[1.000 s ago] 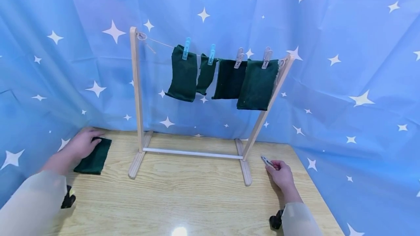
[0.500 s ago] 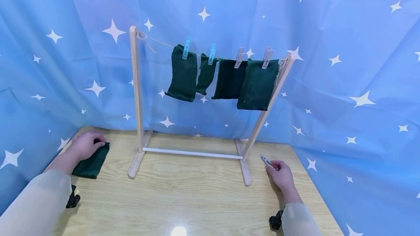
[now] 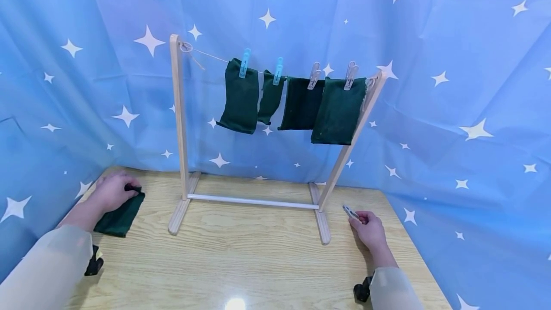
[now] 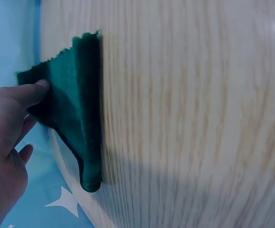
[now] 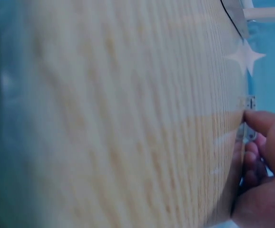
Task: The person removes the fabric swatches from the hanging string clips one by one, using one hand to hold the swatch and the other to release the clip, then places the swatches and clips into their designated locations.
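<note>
At the table's left side my left hand (image 3: 114,192) pinches the far edge of a dark green cloth (image 3: 118,219). In the left wrist view the thumb presses on the cloth (image 4: 68,95), whose far side is lifted while a fold rests on the wood. My right hand (image 3: 369,230) holds a pale clothespin (image 3: 350,212) between thumb and fingers, low over the table's right side. Only part of that clothespin (image 5: 250,104) shows past the thumb in the right wrist view.
A wooden drying rack (image 3: 180,123) stands mid-table with a string across its top. Several green cloths (image 3: 241,99) hang there, held by blue clothespins (image 3: 244,63) and clear ones (image 3: 350,76). A blue star-printed curtain (image 3: 452,85) closes off the back and sides of the table (image 3: 241,257).
My left hand has drawn the cloth slightly toward me and now pinches its raised far edge. The right hand with the clothespin has stayed nearly still.
</note>
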The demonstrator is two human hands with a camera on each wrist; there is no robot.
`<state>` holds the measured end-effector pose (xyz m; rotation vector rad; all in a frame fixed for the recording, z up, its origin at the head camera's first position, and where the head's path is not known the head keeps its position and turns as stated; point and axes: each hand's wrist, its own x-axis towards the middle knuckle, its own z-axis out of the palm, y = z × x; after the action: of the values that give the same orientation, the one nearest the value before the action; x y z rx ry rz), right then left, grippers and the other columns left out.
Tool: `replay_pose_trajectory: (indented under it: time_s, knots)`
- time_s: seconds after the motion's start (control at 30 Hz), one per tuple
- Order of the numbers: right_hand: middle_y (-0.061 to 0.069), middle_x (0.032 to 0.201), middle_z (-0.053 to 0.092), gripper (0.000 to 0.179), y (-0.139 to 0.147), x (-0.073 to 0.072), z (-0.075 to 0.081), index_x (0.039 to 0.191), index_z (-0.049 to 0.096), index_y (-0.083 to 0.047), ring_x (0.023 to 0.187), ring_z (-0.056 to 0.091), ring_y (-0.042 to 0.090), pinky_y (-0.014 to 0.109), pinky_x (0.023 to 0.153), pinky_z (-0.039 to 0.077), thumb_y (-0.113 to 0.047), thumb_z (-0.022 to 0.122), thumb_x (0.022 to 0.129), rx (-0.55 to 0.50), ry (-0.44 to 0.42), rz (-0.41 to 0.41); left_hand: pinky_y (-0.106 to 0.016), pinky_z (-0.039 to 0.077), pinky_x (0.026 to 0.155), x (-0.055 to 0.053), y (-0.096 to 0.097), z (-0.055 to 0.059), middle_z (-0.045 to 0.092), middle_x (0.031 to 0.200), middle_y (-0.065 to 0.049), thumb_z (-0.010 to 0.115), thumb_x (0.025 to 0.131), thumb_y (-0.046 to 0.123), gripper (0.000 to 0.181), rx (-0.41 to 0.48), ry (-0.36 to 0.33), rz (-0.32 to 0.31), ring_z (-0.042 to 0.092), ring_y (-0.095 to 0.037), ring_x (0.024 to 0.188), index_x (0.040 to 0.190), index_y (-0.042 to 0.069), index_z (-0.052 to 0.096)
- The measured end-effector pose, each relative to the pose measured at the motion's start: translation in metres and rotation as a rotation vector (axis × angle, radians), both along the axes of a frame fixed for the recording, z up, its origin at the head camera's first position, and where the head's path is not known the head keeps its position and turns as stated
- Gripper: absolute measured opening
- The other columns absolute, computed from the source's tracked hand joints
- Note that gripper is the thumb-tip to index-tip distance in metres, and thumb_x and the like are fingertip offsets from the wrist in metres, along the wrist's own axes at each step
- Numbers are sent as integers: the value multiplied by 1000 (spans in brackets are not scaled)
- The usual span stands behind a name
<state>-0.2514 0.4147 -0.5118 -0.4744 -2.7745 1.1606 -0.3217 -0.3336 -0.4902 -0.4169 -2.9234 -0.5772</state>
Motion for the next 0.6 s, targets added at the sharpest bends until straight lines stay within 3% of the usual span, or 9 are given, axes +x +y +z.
replay_pose_trajectory:
  time_s: [0.13, 0.23, 0.4, 0.53, 0.6]
  knots:
    - [25, 130, 58, 49, 1, 0, 0, 145, 56, 9, 114, 54, 36, 38, 92, 46, -24, 65, 110, 2, 2, 0, -75, 34, 93, -1, 0, 0, 73, 109, -24, 78, 95, 5, 9, 33, -16, 15, 64, -53, 107, 98, 8, 70]
    - [26, 132, 57, 49, 1, 0, 0, 145, 56, 9, 116, 54, 37, 41, 94, 46, -24, 65, 110, 4, -1, 5, -73, 32, 93, -2, 0, 0, 72, 107, -24, 77, 96, 4, 14, 57, -33, 25, 65, -51, 104, 102, 6, 65]
    - [28, 134, 56, 49, 0, -1, -1, 146, 55, 9, 117, 54, 38, 46, 97, 46, -24, 64, 110, -3, 0, 9, -76, 29, 95, -3, 0, 3, 68, 118, -31, 76, 97, 4, 20, 54, -31, 35, 59, -55, 113, 116, 0, 71]
    - [27, 132, 57, 49, -1, -1, -1, 145, 55, 9, 117, 54, 37, 43, 95, 46, -24, 64, 110, 4, 2, 6, -75, 31, 94, -4, -1, 3, 67, 124, -32, 78, 96, 9, 16, 46, -11, 44, 56, -56, 118, 109, 1, 76]
    - [27, 131, 58, 48, -1, 0, 0, 145, 56, 9, 116, 55, 37, 42, 94, 46, -24, 65, 110, 10, 3, 7, -73, 32, 93, -4, -2, 4, 70, 118, -29, 78, 96, 10, 12, 63, -19, 39, 61, -52, 112, 104, 3, 73]
